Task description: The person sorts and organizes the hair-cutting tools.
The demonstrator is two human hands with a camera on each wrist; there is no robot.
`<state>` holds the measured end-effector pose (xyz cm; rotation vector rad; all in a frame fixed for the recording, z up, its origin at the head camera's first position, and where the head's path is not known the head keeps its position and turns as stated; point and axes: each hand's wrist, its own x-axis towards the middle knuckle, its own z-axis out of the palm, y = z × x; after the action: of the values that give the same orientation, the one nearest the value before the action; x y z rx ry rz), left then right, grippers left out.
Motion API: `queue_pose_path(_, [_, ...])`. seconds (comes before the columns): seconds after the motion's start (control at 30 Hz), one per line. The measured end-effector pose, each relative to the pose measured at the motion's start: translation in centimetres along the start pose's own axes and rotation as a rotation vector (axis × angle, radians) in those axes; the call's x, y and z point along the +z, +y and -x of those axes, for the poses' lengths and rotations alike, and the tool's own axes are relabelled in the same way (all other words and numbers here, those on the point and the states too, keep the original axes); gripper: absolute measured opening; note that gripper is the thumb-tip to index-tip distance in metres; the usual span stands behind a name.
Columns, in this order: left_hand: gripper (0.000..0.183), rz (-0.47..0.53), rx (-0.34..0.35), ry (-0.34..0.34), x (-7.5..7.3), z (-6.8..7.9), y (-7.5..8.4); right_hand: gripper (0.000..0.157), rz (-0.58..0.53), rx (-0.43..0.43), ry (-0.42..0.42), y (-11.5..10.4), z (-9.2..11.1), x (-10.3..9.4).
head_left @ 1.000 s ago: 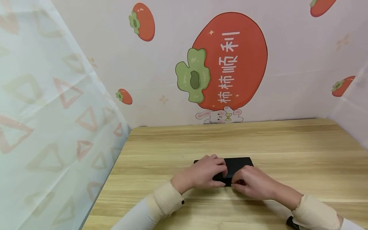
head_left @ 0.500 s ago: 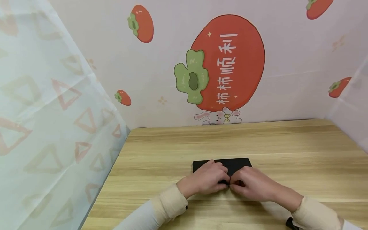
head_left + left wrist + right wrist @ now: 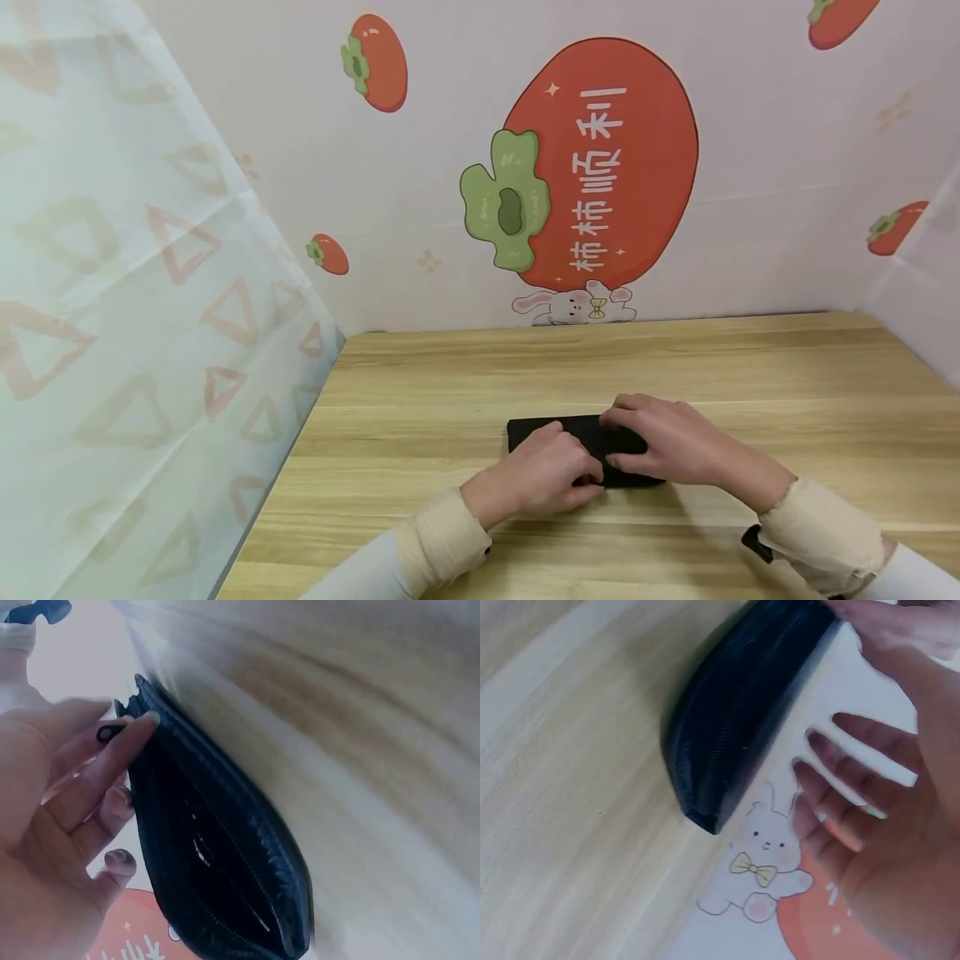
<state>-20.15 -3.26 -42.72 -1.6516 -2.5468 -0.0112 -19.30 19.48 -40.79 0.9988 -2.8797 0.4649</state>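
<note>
A black zip pouch [image 3: 581, 429] lies lengthwise across the wooden table. My left hand [image 3: 542, 473] is at its front edge and pinches it beside the zipper pull [image 3: 110, 734]. In the left wrist view the pouch's mouth [image 3: 217, 855] gapes between two rows of zipper teeth; a few pale glints show in the dark inside, too unclear to name. My right hand [image 3: 675, 442] hovers over the pouch's right half, fingers spread and loosely bent. In the right wrist view those fingers [image 3: 851, 765] stand apart from the pouch and hold nothing.
The wooden table [image 3: 420, 375] extends around the pouch on all sides. Behind it rises a pale backdrop [image 3: 420, 167] printed with persimmons and a rabbit. A white patterned sheet [image 3: 172, 350] hangs along the left edge, and another pale sheet borders the right.
My right hand was pinching at the pouch's front edge beside the left hand; it has let go and moved up and to the right. My left hand has slid slightly right along the front edge.
</note>
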Motion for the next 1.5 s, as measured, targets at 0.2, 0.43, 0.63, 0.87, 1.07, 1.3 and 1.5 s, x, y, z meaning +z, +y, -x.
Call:
queue_pose_path(0.2, [0.013, 0.000, -0.058, 0.020, 0.2, 0.1, 0.6, 0.090, 0.004, 0.035, -0.123, 0.9, -1.0, 1.7])
queue_pose_path(0.43, [0.020, 0.003, -0.169, 0.032, -0.1, 0.3, 1.3, 0.094, 0.030, 0.022, -0.139, 1.7, -1.6, 2.9])
queue_pose_path(0.63, [0.024, 0.045, -0.237, 0.023, -0.3, 0.7, 1.7, 0.099, -0.009, 0.024, -0.156, 1.8, -1.6, 2.9])
queue_pose_path(0.87, [0.025, 0.158, -0.252, 0.050, -0.6, 2.5, 0.9, 0.101, -0.042, 0.048, -0.167, 2.1, -1.2, 2.8])
queue_pose_path(1.07, [0.023, 0.229, -0.310, 0.083, -0.8, 4.6, -0.1, 0.103, -0.038, 0.058, -0.178, 2.2, -1.2, 2.8])
queue_pose_path(1.3, [0.018, 0.309, -0.362, 0.106, -0.9, 7.0, -1.1, 0.103, -0.044, 0.047, -0.183, 2.1, -1.3, 2.9])
queue_pose_path(1.5, [0.021, 0.318, -0.410, 0.152, -0.8, 8.6, -2.4, 0.103, -0.047, 0.046, -0.187, 2.2, -1.4, 3.0])
